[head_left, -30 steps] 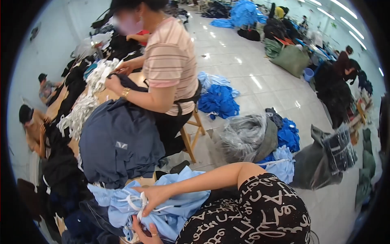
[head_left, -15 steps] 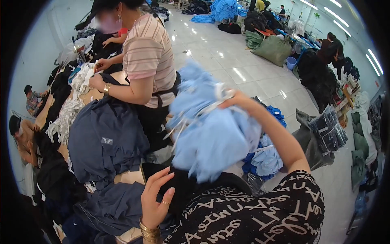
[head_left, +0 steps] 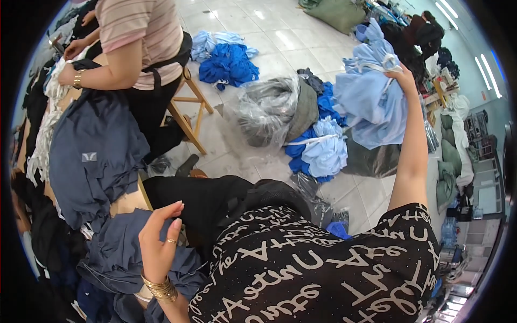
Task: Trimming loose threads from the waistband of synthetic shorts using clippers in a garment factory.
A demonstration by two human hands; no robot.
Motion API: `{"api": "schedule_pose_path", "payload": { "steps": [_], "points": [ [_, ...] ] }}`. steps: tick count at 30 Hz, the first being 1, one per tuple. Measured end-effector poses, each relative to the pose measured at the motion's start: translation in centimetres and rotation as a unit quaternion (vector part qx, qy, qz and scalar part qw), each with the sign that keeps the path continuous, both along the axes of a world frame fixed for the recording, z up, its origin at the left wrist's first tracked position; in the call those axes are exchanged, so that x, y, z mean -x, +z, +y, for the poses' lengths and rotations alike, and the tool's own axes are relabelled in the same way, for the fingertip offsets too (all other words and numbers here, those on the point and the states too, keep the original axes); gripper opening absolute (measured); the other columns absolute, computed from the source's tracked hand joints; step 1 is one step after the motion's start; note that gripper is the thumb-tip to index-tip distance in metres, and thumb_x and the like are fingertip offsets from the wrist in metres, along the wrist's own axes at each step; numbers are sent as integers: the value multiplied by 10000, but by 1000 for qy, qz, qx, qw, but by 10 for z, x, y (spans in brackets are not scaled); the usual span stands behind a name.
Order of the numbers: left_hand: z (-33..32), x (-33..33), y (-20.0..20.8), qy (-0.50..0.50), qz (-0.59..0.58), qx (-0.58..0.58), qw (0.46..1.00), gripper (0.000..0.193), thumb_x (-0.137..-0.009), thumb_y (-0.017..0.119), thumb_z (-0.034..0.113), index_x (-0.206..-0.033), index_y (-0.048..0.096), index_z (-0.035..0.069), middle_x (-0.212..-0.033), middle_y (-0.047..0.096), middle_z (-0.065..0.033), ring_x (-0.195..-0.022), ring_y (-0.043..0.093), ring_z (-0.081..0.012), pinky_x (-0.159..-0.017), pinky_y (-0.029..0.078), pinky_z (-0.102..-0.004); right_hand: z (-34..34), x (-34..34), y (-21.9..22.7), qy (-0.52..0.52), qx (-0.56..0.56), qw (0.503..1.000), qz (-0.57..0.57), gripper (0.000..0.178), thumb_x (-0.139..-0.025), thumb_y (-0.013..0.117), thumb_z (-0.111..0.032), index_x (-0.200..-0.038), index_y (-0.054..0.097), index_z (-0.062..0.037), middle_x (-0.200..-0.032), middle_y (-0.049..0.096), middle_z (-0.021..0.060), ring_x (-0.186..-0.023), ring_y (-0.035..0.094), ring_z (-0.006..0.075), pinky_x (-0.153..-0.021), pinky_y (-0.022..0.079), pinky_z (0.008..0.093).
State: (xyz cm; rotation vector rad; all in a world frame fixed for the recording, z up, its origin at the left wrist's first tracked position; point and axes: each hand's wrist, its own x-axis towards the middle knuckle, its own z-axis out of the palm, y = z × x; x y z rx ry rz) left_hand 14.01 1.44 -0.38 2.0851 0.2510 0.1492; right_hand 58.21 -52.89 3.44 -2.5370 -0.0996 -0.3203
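Note:
My right hand (head_left: 404, 79), arm stretched out to the right, grips a bundle of light blue cloth pieces (head_left: 369, 107) by the white strip tied round its top. The bundle hangs over the floor, in front of a dark grey plastic bag. My left hand (head_left: 160, 242) is empty, its fingers apart, above a dark blue-grey garment (head_left: 116, 237) at the table's near end. Another blue-grey garment (head_left: 97, 161) with a small light patch drapes over the table's side. Beneath the held bundle and to its left lies a tied light blue bundle (head_left: 326, 148) on darker blue cloth.
A clear plastic bag with grey contents (head_left: 266, 110) sits mid-floor. Bright blue cloth (head_left: 229, 64) lies farther back. To my left, a person in a striped shirt (head_left: 140, 43) works at the table beside a wooden stool (head_left: 191, 107). A green sack (head_left: 339, 16) stands at the back.
My right hand has swung the light blue bundle away from my front, out to the right. The view has turned right and downward. My left hand stays empty.

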Motion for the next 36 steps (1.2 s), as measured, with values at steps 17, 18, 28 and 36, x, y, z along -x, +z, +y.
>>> {"api": "schedule_pose_path", "payload": {
  "steps": [17, 18, 28, 36],
  "points": [
    [-5, 47, -5, 130, 76, 9, 989, 245, -843, 534, 39, -1076, 559, -33, -1004, 622, -127, -936, 600, -207, -854, 426, -289, -31, -60, -62, -151, -47, 979, 126, 366, -768, 630, -356, -1067, 629, -145, -921, 632, 14, -829, 587, 180, -701, 406, 367],
    [-3, 50, -6, 137, 68, 18, 988, 246, -845, 530, 38, -1079, 558, -35, -1007, 622, -128, -941, 599, -206, -858, 425, -289, -7, -61, -47, -113, -37, 986, 121, 344, -798, 600, -359, -1076, 617, -157, -910, 633, 7, -838, 589, 155, -685, 400, 342],
    [8, 106, -27, 271, 30, 36, 961, 264, -848, 574, 100, -1105, 571, 40, -1000, 623, -95, -907, 615, -191, -786, 461, -274, 353, 27, -37, 540, 58, 801, 251, 269, -865, 536, -182, -1103, 579, -64, -857, 624, 31, -805, 573, 108, -724, 438, 267],
    [-8, 166, -42, 419, 54, 30, 906, 264, -862, 573, 157, -1101, 566, 44, -967, 623, -106, -879, 619, -207, -746, 476, -286, 563, 250, -71, 791, 116, 595, 81, 210, -813, 594, -126, -1009, 603, -52, -855, 618, 116, -834, 596, 248, -740, 461, 324]
  ]
}}
